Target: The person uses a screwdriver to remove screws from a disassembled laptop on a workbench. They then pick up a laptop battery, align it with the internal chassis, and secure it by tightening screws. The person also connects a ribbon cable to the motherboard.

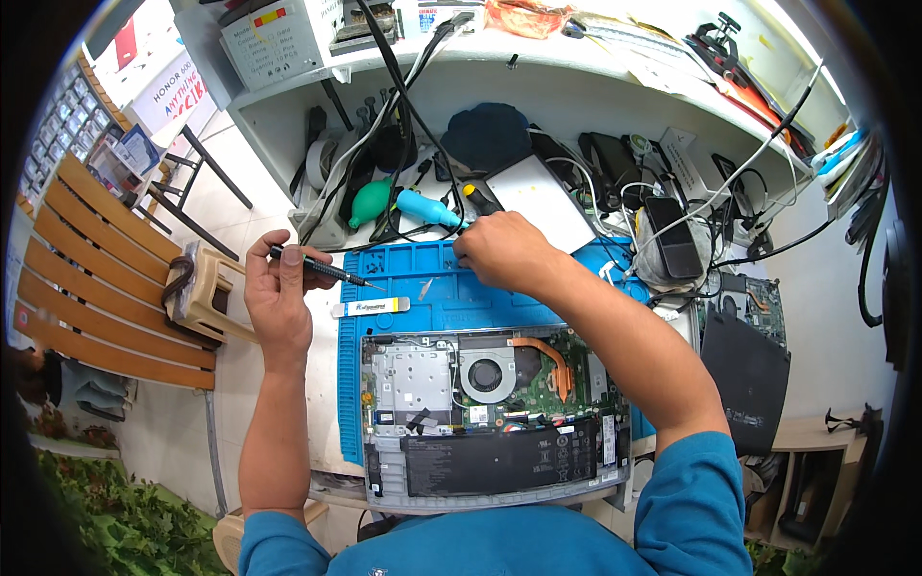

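My left hand (279, 293) is closed around a slim black screwdriver (327, 269), whose thin metal tip points right over the blue repair mat (351, 384). At the mat's far edge, by its row of small compartments, my right hand (504, 252) reaches down with the fingers pressed together. Whatever they hold, if anything, is hidden under the hand. Nearer to me lies a laptop base with its inside bare: a round fan (486, 376), a copper heat pipe (557, 360) and a wide black battery (499, 459) show. A white and yellow flat strip (373, 307) rests just beyond it.
Behind the mat stand a green rubber blower (372, 203), a light-blue bottle (427, 207) and tangled cables under a white shelf (576, 82). A phone (673, 238) leans at the right, near a dark panel (745, 379). A wooden bench (106, 278) is at the left.
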`<action>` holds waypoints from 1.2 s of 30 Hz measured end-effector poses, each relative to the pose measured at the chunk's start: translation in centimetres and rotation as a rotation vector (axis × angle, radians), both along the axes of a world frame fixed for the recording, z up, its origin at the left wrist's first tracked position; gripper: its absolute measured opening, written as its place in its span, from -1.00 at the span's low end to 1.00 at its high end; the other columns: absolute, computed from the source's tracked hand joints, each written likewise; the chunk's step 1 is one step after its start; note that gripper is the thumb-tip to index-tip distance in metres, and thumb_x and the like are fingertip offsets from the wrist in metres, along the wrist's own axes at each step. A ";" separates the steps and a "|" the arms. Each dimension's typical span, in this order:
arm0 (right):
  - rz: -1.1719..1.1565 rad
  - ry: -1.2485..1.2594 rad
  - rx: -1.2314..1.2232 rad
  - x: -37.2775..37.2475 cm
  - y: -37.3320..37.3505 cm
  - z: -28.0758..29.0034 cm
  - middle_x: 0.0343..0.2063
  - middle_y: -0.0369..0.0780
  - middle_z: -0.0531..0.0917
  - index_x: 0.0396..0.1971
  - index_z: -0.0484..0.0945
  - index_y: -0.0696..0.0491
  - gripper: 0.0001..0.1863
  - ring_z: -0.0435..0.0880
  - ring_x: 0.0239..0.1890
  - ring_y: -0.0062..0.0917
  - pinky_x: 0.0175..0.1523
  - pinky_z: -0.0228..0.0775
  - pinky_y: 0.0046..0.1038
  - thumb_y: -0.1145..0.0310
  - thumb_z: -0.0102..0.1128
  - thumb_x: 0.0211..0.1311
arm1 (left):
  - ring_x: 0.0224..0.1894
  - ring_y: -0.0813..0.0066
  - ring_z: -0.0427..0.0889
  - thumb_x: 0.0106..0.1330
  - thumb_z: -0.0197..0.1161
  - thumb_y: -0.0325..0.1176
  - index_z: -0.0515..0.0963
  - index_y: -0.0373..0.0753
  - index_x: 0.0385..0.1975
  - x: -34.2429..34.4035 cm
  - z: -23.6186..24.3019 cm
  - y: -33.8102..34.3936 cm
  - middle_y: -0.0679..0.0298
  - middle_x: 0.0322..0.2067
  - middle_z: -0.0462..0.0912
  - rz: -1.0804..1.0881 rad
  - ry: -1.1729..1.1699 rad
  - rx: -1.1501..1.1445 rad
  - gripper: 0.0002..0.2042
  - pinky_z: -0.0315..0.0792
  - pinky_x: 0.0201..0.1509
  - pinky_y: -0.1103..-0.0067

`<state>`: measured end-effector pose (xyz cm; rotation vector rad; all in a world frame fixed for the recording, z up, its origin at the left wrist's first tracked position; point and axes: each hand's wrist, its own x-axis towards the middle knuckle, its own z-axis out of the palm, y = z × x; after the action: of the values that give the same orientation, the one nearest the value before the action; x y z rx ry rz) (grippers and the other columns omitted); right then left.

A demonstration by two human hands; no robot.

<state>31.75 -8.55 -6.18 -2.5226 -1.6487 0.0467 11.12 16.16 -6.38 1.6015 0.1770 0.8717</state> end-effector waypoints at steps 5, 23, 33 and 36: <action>0.022 0.001 -0.056 0.0 0.9 0.3 -0.39 -0.03 0.83 -0.39 0.84 0.07 -0.89 0.88 -0.23 -0.05 -0.08 0.72 -0.05 0.53 0.37 0.13 | -0.29 0.53 0.80 0.77 0.21 -0.16 0.40 -0.32 0.25 -0.2 0.2 0.0 0.11 -0.23 0.83 0.041 -0.004 0.009 -0.64 0.76 -0.17 0.59; 0.174 0.078 -0.029 1.9 0.2 0.3 -0.36 -0.07 0.81 -0.29 0.75 0.08 -0.90 0.84 -0.27 -0.05 -0.09 0.64 -0.03 0.38 0.37 0.29 | -0.32 0.53 0.76 0.79 0.17 -0.13 0.43 -0.27 0.26 -0.9 0.3 2.4 0.12 -0.22 0.82 0.203 -0.042 -0.042 -0.66 0.66 -0.19 0.59; 0.005 0.249 0.387 -1.3 -9.0 4.8 -0.38 -0.13 0.75 -0.31 0.68 0.14 -0.87 0.83 -0.37 -0.30 -0.21 0.66 -0.31 0.60 0.46 0.17 | -0.35 0.55 0.78 0.75 0.25 -0.15 0.41 -0.36 0.32 -0.6 -0.6 3.4 0.15 -0.27 0.82 0.199 -0.017 -0.095 -0.58 0.71 -0.27 0.62; -0.111 0.345 0.400 -3.9 -13.1 6.2 -0.39 -0.16 0.74 -0.28 0.68 0.13 -0.87 0.82 -0.37 -0.36 -0.23 0.64 -0.34 0.60 0.46 0.23 | -0.36 0.56 0.77 0.73 0.29 -0.15 0.40 -0.36 0.34 -0.6 -0.7 3.6 0.15 -0.27 0.81 0.177 0.008 -0.126 -0.55 0.69 -0.27 0.63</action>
<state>27.84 -21.62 0.07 -2.1545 -1.2415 0.1209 10.50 19.75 -7.12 1.4873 0.3764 0.9710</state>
